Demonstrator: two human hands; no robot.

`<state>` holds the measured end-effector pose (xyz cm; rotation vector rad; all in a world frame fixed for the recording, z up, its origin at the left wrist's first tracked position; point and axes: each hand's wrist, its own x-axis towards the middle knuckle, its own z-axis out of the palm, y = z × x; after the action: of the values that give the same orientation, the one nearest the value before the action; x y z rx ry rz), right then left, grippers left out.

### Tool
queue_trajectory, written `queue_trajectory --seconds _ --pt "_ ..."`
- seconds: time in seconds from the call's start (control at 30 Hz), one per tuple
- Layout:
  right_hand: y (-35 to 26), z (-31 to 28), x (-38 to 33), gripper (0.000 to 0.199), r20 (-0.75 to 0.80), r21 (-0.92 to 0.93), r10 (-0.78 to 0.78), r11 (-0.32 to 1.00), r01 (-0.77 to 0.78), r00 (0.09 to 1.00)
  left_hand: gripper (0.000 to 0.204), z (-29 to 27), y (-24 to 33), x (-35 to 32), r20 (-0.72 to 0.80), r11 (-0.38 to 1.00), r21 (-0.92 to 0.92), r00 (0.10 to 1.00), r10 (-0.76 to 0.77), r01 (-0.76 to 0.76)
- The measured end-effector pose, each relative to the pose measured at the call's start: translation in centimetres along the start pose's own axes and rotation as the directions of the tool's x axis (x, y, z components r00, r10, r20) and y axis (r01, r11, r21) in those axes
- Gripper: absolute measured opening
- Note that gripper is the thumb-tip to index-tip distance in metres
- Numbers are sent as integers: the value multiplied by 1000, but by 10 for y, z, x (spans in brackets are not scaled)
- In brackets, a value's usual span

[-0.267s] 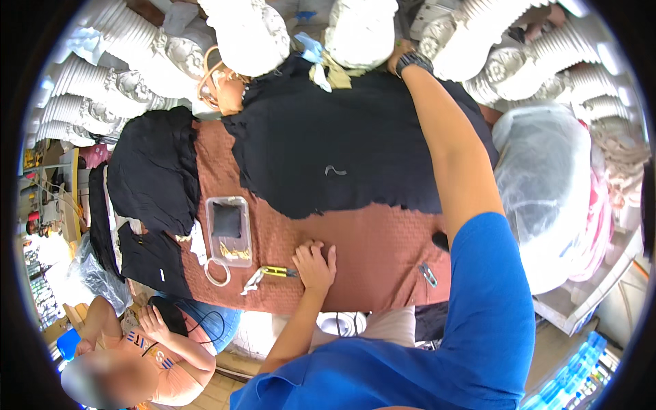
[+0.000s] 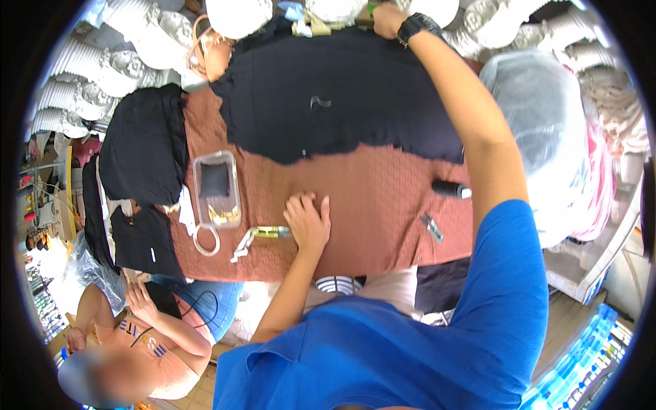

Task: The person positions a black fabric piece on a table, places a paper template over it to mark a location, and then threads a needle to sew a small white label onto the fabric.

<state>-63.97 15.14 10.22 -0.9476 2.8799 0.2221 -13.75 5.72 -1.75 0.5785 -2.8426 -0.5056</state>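
we are smoothing and laying out the dark cloth point(image 2: 342, 102) over the brown-covered surface point(image 2: 369, 225). our left hand point(image 2: 307, 220) lies flat, fingers spread and holding nothing, pressing on the brown covering just near of the cloth's ragged near edge. our right hand point(image 2: 388, 19) reaches to the far edge of the cloth, by the watch point(image 2: 418, 26) on that wrist; we cannot tell whether its grip is closed on the cloth or only resting there, since the fingers sit at the rim of the view.

we judge the step in hand is pulling the far edge straight while the near side is held down. the next move seems to call for an even tug so the cloth lies flat without shifting.

the cloth is black, broad and limp, covering the far half of the surface, with a small pale mark near its middle. scissors point(image 2: 263, 236) lie touching our left hand, a clear plastic tray point(image 2: 216, 190) further left, and a black marker point(image 2: 451, 188) to the right.
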Motion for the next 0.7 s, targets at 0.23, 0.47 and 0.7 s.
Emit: queue_trajectory --seconds 0.23,0.47,0.7 --pt "-51 -39 -213 28 -693 235 -97 906 352 714 33 6 -4 -1 -124 991 -67 987 106 -115" --pt "-144 27 -431 27 -712 452 101 823 344 695 33 7 -16 -20 -218 959 -166 957 190 -228" --pt "-233 135 -566 18 -551 738 318 616 273 772 23 -48 -42 -97 -243 732 -442 855 458 -518"
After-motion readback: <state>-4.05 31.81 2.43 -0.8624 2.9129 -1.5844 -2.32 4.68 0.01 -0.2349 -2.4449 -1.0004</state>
